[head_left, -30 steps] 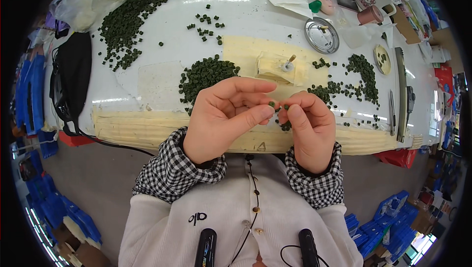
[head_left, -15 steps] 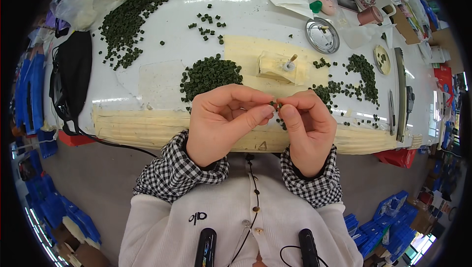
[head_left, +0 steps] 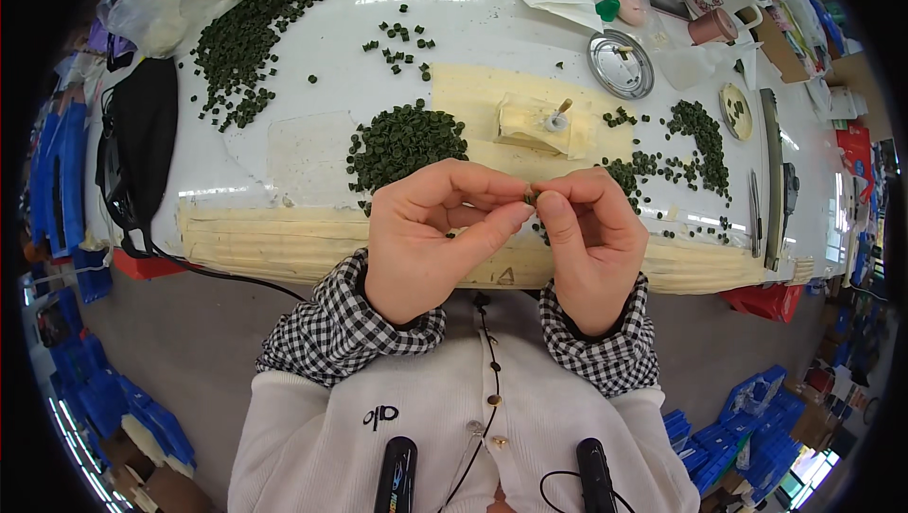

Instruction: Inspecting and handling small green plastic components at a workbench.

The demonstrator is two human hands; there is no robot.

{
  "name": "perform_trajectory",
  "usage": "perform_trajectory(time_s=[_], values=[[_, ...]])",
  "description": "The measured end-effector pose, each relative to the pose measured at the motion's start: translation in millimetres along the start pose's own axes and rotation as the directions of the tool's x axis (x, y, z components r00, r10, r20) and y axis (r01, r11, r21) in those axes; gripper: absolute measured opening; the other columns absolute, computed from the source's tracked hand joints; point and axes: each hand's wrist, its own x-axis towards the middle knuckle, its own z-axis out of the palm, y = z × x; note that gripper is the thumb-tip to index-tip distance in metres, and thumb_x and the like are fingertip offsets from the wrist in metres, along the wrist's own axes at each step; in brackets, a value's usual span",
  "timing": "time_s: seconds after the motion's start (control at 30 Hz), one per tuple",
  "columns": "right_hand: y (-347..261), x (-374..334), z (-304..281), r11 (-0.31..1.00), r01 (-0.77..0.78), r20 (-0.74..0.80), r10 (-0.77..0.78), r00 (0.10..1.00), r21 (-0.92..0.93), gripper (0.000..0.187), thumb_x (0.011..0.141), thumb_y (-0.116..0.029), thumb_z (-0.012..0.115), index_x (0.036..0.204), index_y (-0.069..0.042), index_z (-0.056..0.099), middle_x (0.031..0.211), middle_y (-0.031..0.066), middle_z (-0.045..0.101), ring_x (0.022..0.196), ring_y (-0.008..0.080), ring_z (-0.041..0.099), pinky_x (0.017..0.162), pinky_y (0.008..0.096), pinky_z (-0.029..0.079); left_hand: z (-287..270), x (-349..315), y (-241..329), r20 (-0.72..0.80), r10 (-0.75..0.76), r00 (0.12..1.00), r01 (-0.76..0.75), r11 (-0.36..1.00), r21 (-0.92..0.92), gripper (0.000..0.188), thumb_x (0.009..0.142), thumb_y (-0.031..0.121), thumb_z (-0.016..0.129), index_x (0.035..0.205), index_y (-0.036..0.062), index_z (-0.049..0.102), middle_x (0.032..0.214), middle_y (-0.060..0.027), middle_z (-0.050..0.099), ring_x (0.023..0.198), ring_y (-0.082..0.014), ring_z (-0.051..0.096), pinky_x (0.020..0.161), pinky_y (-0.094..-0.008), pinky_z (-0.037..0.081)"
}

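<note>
My left hand [head_left: 426, 234] and my right hand [head_left: 598, 248] meet in front of me, just over the table's near edge. Both are closed in a pinch, fingertips touching. Between them shows a small dark green piece [head_left: 532, 199], largely covered by the fingers. Anything else in the pinch is too small to make out. Just beyond my left hand lies a heap of similar dark green pieces [head_left: 407, 139]. A block wrapped in cream tape [head_left: 532, 137], with a small upright stick [head_left: 565, 107] on it, stands beyond my fingertips.
A larger spread of green pieces [head_left: 251, 40] covers the far left. More pieces [head_left: 698, 139] lie scattered at the right, near a round metal lid [head_left: 602, 54] and a small dish [head_left: 726, 97]. Tweezers [head_left: 755, 210] rest by the right edge. A black cloth item [head_left: 147, 125] sits left.
The fingertips of my two hands have come together, closing the small gap between them. My left hand has shifted slightly to the right. The things on the table look unchanged.
</note>
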Motion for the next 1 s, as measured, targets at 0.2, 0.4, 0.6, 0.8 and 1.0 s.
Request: perform_trajectory(time_s=[0.2,0.4,0.6,0.8,1.0], values=[[-4,0,1,0.971,0.125,-0.023,-0.133,0.991,-0.204,0.009,0.084,-0.001,0.067,0.092,0.003,0.066,0.081,0.0108,0.063,0.074,0.0189,0.06,0.068,0.0263,0.047,-1,-1,-6,0.0,0.102,0.995,-0.101,0.989,0.107,0.018,0.081,-0.013,0.065,0.098,-0.0057,0.066,0.096,-0.0122,0.068,0.086,-0.0155,0.067,0.077,-0.0257,0.056],[-5,-1,1,0.91,0.264,0.036,-0.266,0.963,-0.321,0.018,0.082,0.001,0.068,0.1,0.002,0.068,0.083,0.0116,0.064,0.072,0.0199,0.061,0.064,0.0266,0.049,-3,2,-5,-0.012,0.199,0.98,-0.192,0.959,0.206,0.02,0.08,-0.014,0.066,0.098,-0.0049,0.067,0.096,-0.0116,0.067,0.085,-0.015,0.066,0.075,-0.0248,0.054],[-11,-1,1,0.835,0.341,0.107,-0.328,0.939,-0.432,0.027,0.078,0.004,0.071,0.104,0.002,0.068,0.083,0.011,0.063,0.07,0.021,0.06,0.061,0.028,0.049,-6,4,-3,-0.01,0.149,0.989,-0.145,0.974,0.175,0.018,0.081,-0.013,0.065,0.097,-0.0049,0.068,0.096,-0.0118,0.067,0.085,-0.0147,0.065,0.074,-0.0242,0.053],[-9,1,-3,0.786,0.445,0.184,-0.406,0.895,-0.43,0.034,0.074,0.006,0.072,0.107,0.003,0.068,0.083,0.0102,0.063,0.069,0.0206,0.059,0.06,0.0288,0.048,-11,9,3,0.053,0.113,0.992,-0.118,0.986,0.117,0.017,0.082,-0.012,0.064,0.097,-0.0044,0.068,0.096,-0.0123,0.067,0.084,-0.0148,0.065,0.074,-0.0244,0.054],[-8,4,-6,0.759,0.511,0.214,-0.465,0.859,-0.402,0.036,0.073,0.007,0.072,0.109,0.003,0.068,0.082,0.0096,0.062,0.07,0.0206,0.059,0.06,0.0287,0.048,-12,9,2,0.053,0.04,0.998,-0.038,0.999,-0.036,0.016,0.083,-0.009,0.065,0.099,-0.0058,0.067,0.096,-0.0113,0.067,0.086,-0.0144,0.066,0.078,-0.0246,0.055]])
